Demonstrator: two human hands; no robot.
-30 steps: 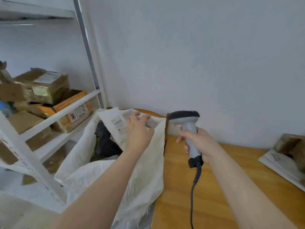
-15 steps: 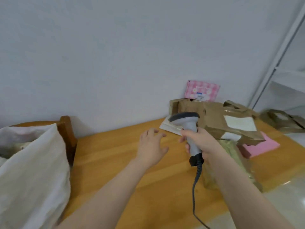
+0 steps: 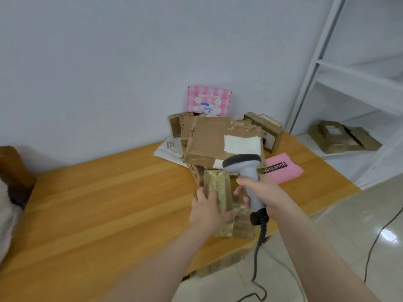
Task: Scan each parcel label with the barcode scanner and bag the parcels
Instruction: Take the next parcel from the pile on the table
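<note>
A pile of parcels sits on the wooden table (image 3: 98, 203) against the wall. My left hand (image 3: 207, 210) rests on the left side of a tape-wrapped brown parcel (image 3: 220, 188) at the pile's near edge, with the fingers laid over its top. My right hand (image 3: 263, 192) grips the handle of the grey barcode scanner (image 3: 244, 166), held just right of that parcel with its head above the parcel's far end. Behind lies a large brown parcel with a white label (image 3: 222, 140). A sliver of the white sack (image 3: 5, 214) shows at the left edge.
A pink checked box (image 3: 208, 101) leans on the wall; a pink mailer (image 3: 281, 168) and a white mailer (image 3: 170, 149) lie by the pile. A small brown box (image 3: 266, 129) sits at the back right. White shelving (image 3: 349, 79) holds another parcel (image 3: 342, 136). The scanner cable (image 3: 259, 258) hangs to the floor.
The view has swung right from the sack to the parcel pile. My left hand left the sack, crossed the table and now lies on the tape-wrapped parcel. The scanner stays in my right hand.
</note>
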